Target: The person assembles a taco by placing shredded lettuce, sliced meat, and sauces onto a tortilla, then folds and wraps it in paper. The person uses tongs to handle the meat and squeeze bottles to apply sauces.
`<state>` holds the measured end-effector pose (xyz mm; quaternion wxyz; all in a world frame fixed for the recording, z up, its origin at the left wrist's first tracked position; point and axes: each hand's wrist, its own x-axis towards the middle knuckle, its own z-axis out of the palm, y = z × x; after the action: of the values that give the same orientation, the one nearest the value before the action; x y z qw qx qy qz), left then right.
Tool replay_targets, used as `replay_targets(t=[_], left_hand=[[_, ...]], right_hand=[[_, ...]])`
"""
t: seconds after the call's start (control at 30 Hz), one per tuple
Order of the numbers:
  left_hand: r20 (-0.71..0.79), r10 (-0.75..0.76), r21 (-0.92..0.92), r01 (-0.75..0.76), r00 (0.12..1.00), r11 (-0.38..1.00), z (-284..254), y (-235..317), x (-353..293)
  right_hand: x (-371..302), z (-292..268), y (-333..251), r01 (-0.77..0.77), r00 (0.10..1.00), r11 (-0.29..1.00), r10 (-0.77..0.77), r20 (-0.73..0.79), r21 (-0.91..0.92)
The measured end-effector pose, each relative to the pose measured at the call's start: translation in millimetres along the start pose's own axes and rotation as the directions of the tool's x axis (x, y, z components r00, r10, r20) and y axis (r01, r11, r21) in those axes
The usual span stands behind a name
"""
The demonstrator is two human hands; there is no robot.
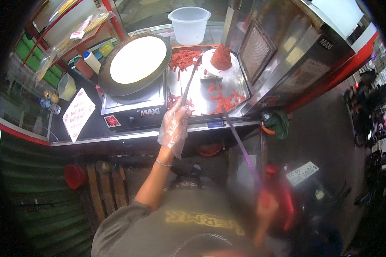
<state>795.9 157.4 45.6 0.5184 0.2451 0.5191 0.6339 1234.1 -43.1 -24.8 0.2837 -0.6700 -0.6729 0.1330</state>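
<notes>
Slim dark utensil (193, 80) is slanting over the steel tray (201, 97), left of the meat cone (221, 58), gloved left hand (174, 126) gripping it, blurred right hand (266, 206) clutching a long knife (243, 150) nearer, at right.

Pale block lettering crosses the front of the black stove (135, 107) at the counter's (92, 128) front edge, with a red-and-white label (112, 121) at the panel's left end. Near the counter's front left corner, a white card (79, 115) carries red lines. Lettering also marks the grill casing (304, 60), shirt (180, 229) and number plate (303, 173).
</notes>
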Motion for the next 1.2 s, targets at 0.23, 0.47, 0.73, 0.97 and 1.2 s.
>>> replay_targets(t=[0.23, 0.47, 0.73, 0.97, 1.2], left_hand=[[-0.012, 0.095, 0.004, -0.095, 0.995, 0.995, -2, -35, -23], [-0.015, 0.065, -0.089, -0.066, 0.998, 0.994, 7, -53, -44], [-0.037, -0.038, -0.23, 0.029, 0.999, 0.973, 20, -31, -37], [-0.022, 0.042, -0.145, -0.045, 0.999, 0.988, 20, -37, -40], [-0.023, 0.038, -0.169, -0.041, 0.999, 0.985, 19, -40, -25]], right_hand=[[94, 115, -103, 0.107, 0.981, 0.923, -0.159, 0.112, 0.369], [261, 160, -196, 0.447, 0.894, 0.812, -0.388, -0.225, 0.376], [204, 157, -183, 0.371, 0.929, 0.837, -0.331, -0.168, 0.403], [252, 160, -197, 0.439, 0.895, 0.837, -0.379, -0.234, 0.326], [204, 179, -161, 0.377, 0.926, 0.81, -0.317, -0.205, 0.449]])
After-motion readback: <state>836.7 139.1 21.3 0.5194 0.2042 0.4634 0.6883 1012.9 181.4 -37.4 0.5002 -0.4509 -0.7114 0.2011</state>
